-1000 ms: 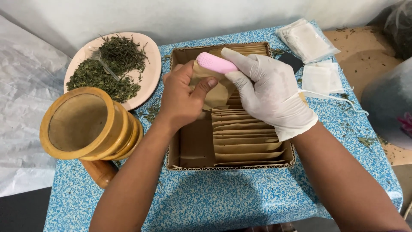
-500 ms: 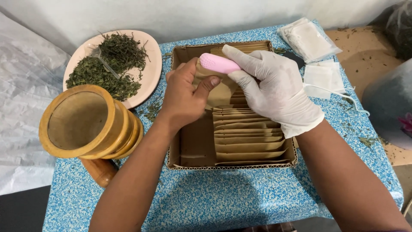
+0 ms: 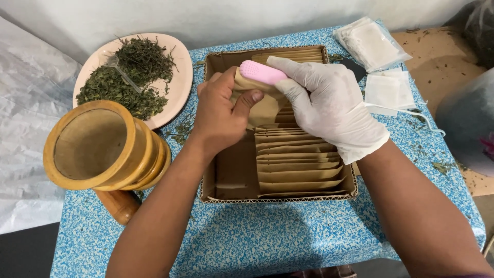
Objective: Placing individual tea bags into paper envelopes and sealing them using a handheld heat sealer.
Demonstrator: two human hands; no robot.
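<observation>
From the head camera, two hands meet over a cardboard box (image 3: 226, 175) on a blue speckled table (image 3: 288, 237). The bare left hand (image 3: 218, 116) is closed around a small brown paper packet (image 3: 260, 105), with the thumb pressed on its front and the fingers curled behind it. The right hand (image 3: 329, 105) wears a white glove and is shut around a little pink tool (image 3: 262, 72), which sits across the top edge of the packet. It looks like the top of the packet is being pressed closed right now. For the next move, the pink tool would need to stay flat on that top edge while the left hand keeps the packet steady. The packet is up above the box, between both hands, and touches both. Below it, many more brown packets (image 3: 301, 159) stand in a neat row inside the box. To the left sits a wooden mortar (image 3: 98, 146). Behind it is a pink plate (image 3: 177, 100) with dried green leaves (image 3: 128, 77). To the right lie white filter bags (image 3: 383, 69).
</observation>
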